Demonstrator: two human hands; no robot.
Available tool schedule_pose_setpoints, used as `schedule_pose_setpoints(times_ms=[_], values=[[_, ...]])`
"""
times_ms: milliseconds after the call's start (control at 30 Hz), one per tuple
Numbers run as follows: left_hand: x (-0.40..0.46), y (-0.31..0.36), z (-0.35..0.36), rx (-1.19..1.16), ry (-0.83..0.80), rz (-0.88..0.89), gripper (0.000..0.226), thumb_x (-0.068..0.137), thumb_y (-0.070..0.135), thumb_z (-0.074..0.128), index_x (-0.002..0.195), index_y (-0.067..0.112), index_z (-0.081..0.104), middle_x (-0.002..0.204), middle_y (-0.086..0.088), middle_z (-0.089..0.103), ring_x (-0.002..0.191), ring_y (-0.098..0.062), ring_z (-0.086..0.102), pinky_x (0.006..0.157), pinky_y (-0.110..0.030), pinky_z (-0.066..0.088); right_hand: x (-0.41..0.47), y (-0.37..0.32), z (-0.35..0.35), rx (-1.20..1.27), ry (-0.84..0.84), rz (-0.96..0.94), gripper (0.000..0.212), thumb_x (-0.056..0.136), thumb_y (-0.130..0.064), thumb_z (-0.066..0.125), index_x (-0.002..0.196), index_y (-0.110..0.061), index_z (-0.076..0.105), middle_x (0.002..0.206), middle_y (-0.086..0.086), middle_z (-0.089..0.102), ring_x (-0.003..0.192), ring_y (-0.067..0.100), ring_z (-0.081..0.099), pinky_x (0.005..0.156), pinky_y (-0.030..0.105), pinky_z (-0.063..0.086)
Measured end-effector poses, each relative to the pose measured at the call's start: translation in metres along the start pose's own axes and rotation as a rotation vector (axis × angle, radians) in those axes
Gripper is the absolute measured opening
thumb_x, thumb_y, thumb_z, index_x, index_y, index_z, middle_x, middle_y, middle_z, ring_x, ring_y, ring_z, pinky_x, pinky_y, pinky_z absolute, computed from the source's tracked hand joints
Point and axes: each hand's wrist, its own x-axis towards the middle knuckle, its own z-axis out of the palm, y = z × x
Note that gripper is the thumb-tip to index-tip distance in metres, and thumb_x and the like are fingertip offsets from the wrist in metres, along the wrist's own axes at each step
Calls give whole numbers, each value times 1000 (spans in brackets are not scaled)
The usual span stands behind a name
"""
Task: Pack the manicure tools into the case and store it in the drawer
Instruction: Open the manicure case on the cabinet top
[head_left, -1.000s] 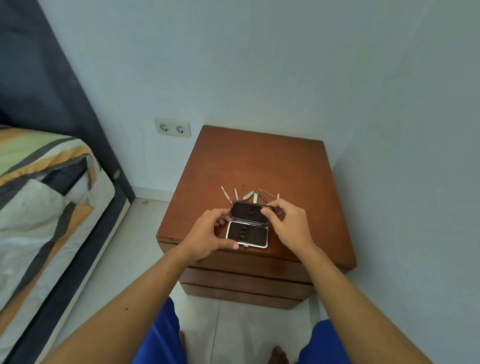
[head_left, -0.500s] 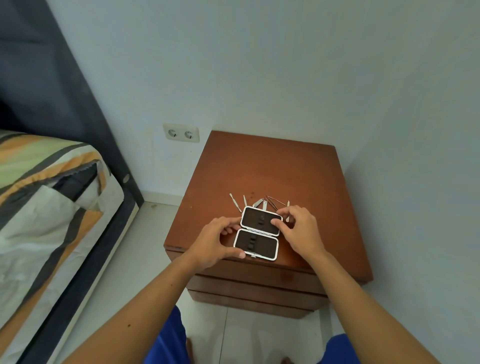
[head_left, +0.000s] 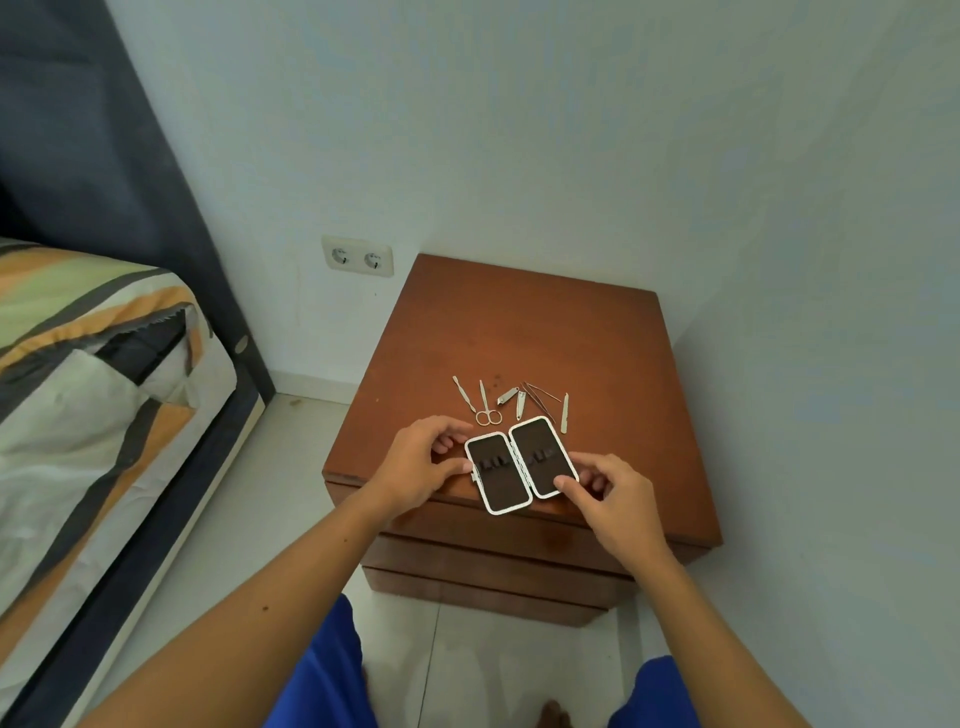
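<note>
Open manicure case (head_left: 521, 463), both dark-lined halves face up, lying at the near edge of the wooden nightstand surface (head_left: 519, 322). Left hand (head_left: 415, 465) at 9 o'clock of the case, fingers curled, thumb and fingertips pinching the left half's rim. Right hand (head_left: 610, 499) at 4 o'clock, fingers curled, fingertips on the right half's near corner. Beyond the case, at 12 o'clock: cuticle pusher (head_left: 462, 391), scissors (head_left: 486, 408), nail clippers (head_left: 514, 399), tweezers (head_left: 540, 398), file (head_left: 564, 412), all loose on the surface. Wall socket (head_left: 357, 256) at 10 o'clock.
</note>
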Motion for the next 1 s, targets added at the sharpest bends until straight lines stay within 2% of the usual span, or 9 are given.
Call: schedule_pose_setpoints(times_ms=[100,167,300,433,533,633,800,1000], values=[[0,3,5,61,55,29,37,85,11,86,119,24,75,103,10,69,94,-10,62,88,-25,54,-14,0,-3,8,-30,4,36,82,-27,87,113,-43,75,83,-7,65,79,16,57,69,19,43],[-2,3,6,114,48,53,34,91,12,80,123,22,74,108,8,68,97,-10,59,89,-24,52,-20,-1,-4,15,-43,4,39,81,-27,89,114,-42,75,84,-9,66,80,14,57,69,17,43],[-7,6,-3,152,-122,71,47,100,30,70,145,22,60,127,6,59,114,-8,48,97,-13,42,-28,-5,-3,1,-31,10,38,79,-28,90,111,-40,76,85,-12,66,82,11,56,70,20,44],[-10,11,-13,163,-279,10,88,81,56,84,155,31,44,136,12,47,125,-6,40,104,-16,37,-30,-5,0,-50,-26,-1,35,78,-34,90,111,-34,78,86,-14,65,87,9,55,73,21,43],[-10,9,-11,156,-279,-14,103,68,60,92,154,32,43,137,14,44,125,-4,39,105,-18,36,-32,-5,4,-76,-24,-18,34,78,-39,89,110,-33,76,86,-15,64,90,6,53,74,21,40],[-8,7,-12,144,-278,-10,105,65,59,93,154,32,44,136,15,44,124,-4,40,104,-14,36,-33,-7,7,-87,-11,-20,34,79,-41,88,108,-32,74,86,-15,63,91,5,51,74,20,39],[-9,2,-11,131,-275,-11,105,65,63,92,153,35,43,137,17,44,124,2,40,104,-17,39,-33,-4,10,-80,0,-13,33,77,-44,88,103,-29,74,84,-14,62,91,5,51,74,25,42],[-7,0,-12,107,-265,-1,103,63,62,94,151,35,47,134,20,46,123,6,41,101,-15,40,-31,-5,7,-81,-39,-6,33,77,-44,88,103,-29,72,85,-12,62,90,7,51,73,21,41]])
